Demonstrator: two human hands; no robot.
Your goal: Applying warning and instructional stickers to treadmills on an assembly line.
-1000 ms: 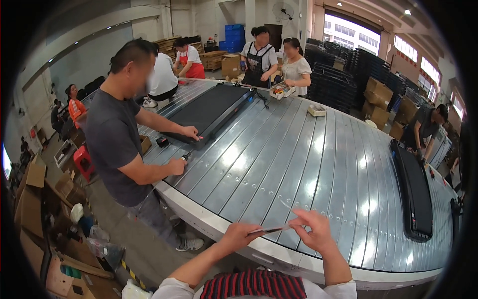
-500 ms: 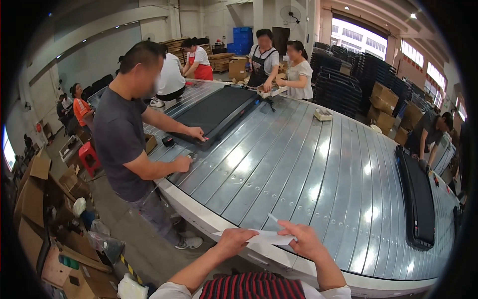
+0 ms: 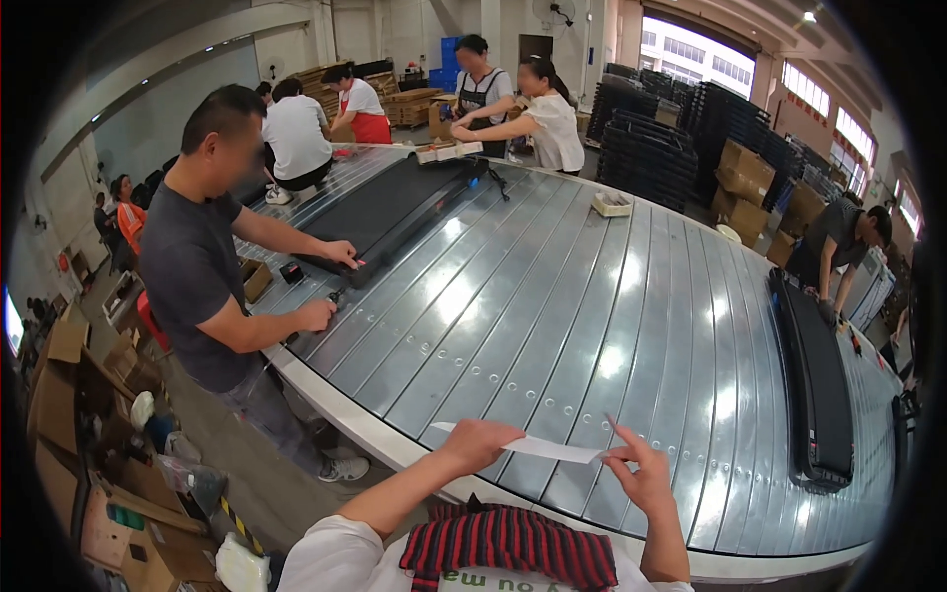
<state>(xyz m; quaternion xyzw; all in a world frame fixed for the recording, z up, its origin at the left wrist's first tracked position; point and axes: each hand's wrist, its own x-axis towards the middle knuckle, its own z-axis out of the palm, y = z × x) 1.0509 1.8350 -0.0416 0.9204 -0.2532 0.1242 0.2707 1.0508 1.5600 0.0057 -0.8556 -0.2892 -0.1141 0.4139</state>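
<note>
A long white strip (image 3: 552, 450), perhaps paper or tape, is stretched between my hands above the near edge of the metal-topped table (image 3: 444, 360). My left hand (image 3: 481, 444) is closed on it, fingers folded over, and a loose white end pokes out to the left of the knuckles. At the strip's other end, my right hand (image 3: 643, 472) pinches the corner between thumb and fingers, the index finger pointing upward. Which material the strip is made of I cannot tell.
To the left a co-worker (image 3: 202, 237) works with a tool at a long black panel (image 3: 380, 217). Another black panel (image 3: 817, 385) lies at the right, with a person (image 3: 838, 247) behind it. A small pale box (image 3: 612, 204) sits on the far side. Cartons (image 3: 163, 553) stand at lower left.
Both hands have risen slightly, and the right has moved right, so the strip is drawn out longer and flatter between them. My view has shifted to the right.
</note>
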